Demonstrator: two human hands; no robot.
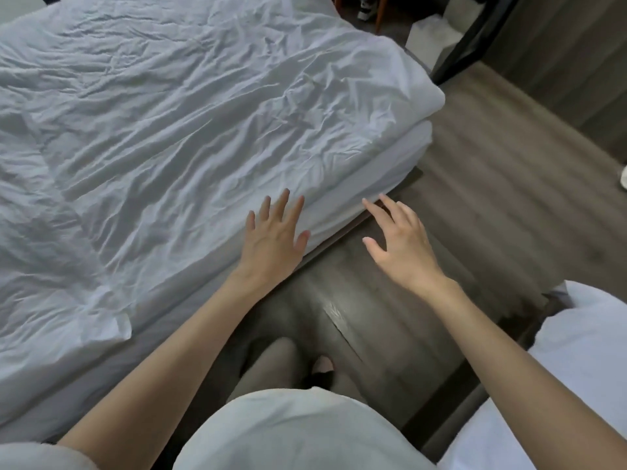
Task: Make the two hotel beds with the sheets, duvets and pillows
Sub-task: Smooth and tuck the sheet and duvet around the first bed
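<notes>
While the left hand [276, 232] lies flat on the side edge of the duvet [176, 130], fingers straight and spread and gripping nothing, the right hand [402, 247] hangs just off the bed, also wide and empty. Its fingertips reach toward the lower seam of the mattress [366, 195]; whether they touch it I cannot tell.

The duvet lies over the whole top of the left bed, heavily creased, and its foot corner [420, 96] bulges out past the mattress. That is the first risk. A flat palm sweeping toward that corner would likely push the creases along instead of flattening them, and could feed more cloth into an overhang that already looks ready to slide toward the floor [492, 184].

A sideways tug from this edge could pull the duvet off centre and leave the far side short. If the right hand goes under the mattress edge to tuck, lifting too high may pull loose whatever sheet is tucked there; the tuck itself is hidden.

Nearer the body, a loose flap of cloth [118, 322] stands turned up at the bed's edge and would be easy to miss.

The aisle is narrow, and the second bed [583, 354] sits close at the right, so an elbow swinging back could rumple its white covers
</notes>
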